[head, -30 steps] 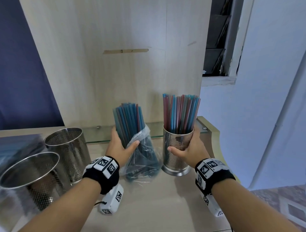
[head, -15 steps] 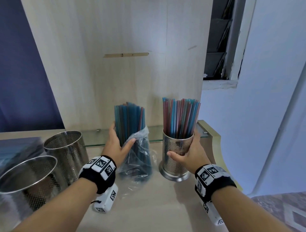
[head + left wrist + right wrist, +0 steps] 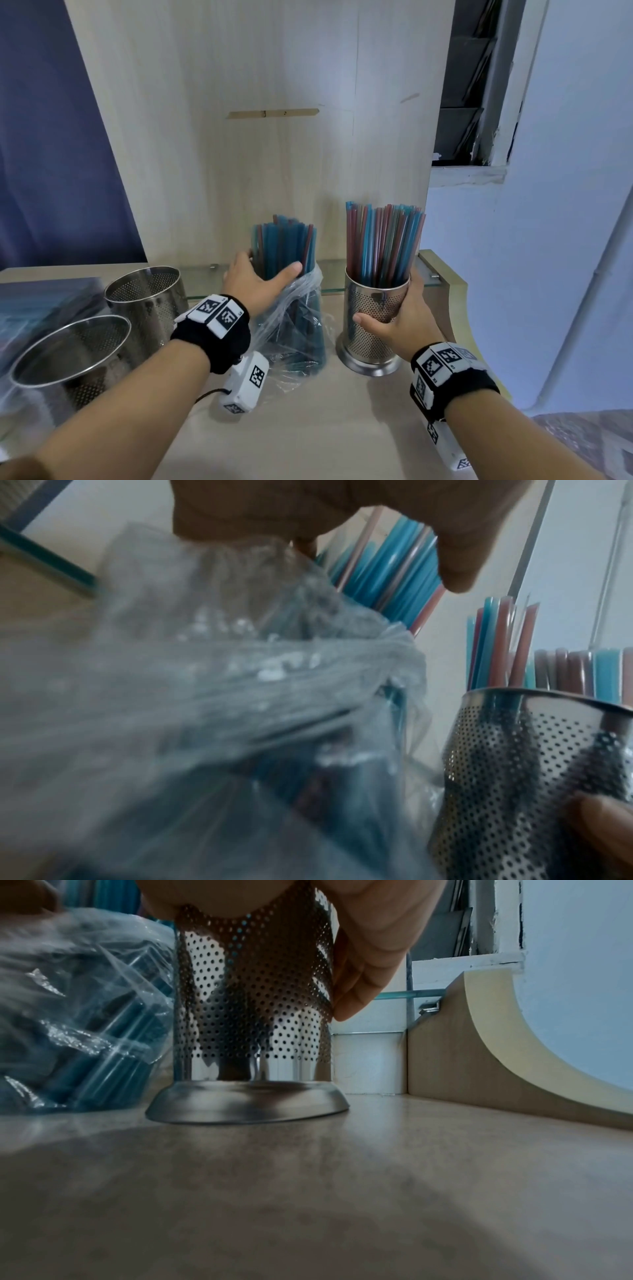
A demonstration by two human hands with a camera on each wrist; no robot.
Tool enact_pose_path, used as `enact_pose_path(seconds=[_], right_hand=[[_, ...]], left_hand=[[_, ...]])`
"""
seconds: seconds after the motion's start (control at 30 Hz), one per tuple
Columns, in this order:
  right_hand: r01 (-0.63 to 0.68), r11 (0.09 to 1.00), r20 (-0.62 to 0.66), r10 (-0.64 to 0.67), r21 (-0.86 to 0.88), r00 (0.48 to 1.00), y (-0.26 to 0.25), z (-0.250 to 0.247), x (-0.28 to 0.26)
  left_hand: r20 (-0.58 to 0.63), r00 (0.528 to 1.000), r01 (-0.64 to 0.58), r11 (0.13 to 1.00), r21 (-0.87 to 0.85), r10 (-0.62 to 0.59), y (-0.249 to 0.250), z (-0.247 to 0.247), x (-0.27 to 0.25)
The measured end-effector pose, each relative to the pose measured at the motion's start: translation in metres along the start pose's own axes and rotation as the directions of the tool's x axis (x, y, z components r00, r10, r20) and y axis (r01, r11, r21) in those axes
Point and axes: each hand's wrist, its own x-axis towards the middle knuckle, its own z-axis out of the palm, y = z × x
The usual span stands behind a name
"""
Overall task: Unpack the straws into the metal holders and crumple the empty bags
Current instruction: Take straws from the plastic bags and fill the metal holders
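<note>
Going from the two empty holders (image 3: 113,315) left of the filled holder (image 3: 375,318): left hand (image 3: 255,286) has its grip wrapped round the straw bundle (image 3: 284,245) poking out of the plastic bag (image 3: 294,329), just left of that holder. Right hand (image 3: 406,320) has its grip curled on the holder, base on the table (image 3: 308,428). Looks like a second bag is mid-unpack; next I'd lift the straws clear into an empty holder. No readable labels, just square code tags on the wristbands (image 3: 214,313).
</note>
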Motion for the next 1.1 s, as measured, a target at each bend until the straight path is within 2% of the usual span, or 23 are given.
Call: enact_pose_path(seconds=[0.3, 0.43, 0.6, 0.67, 0.77, 0.87, 1.1], right_hand=[[-0.007, 1.0, 0.0, 0.007, -0.012, 1.0, -0.003, -0.001, -0.002], [-0.016, 1.0, 0.0, 0.016, -0.011, 1.0, -0.003, -0.002, -0.002], [-0.01, 1.0, 0.001, 0.01, -0.016, 1.0, -0.004, -0.002, -0.002], [-0.009, 1.0, 0.001, 0.009, -0.013, 1.0, -0.005, -0.002, -0.003], [0.0, 1.0, -0.003, 0.0, -0.004, 1.0, -0.004, -0.002, -0.003], [0.002, 1.0, 0.003, -0.001, -0.013, 1.0, -0.003, -0.002, -0.002], [-0.002, 1.0, 0.003, 0.002, 0.022, 1.0, -0.002, -0.001, -0.002]], left_hand=[[-0.097, 0.995, -0.025, 0.998, 0.055, 0.03, 0.006, 0.0, 0.008], [-0.127, 0.992, -0.001, 1.0, 0.008, 0.002, 0.005, -0.005, 0.009], [-0.149, 0.989, -0.005, 0.991, -0.134, -0.015, 0.008, -0.01, 0.008], [-0.143, 0.99, -0.015, 0.991, -0.136, -0.005, 0.009, -0.012, 0.009], [-0.195, 0.981, -0.02, 0.992, -0.128, -0.005, 0.007, -0.014, 0.014], [-0.197, 0.98, -0.004, 0.989, -0.147, -0.025, 0.024, -0.019, 0.007], [-0.256, 0.967, -0.052, 0.985, -0.166, 0.008, 0.034, -0.029, 0.013]])
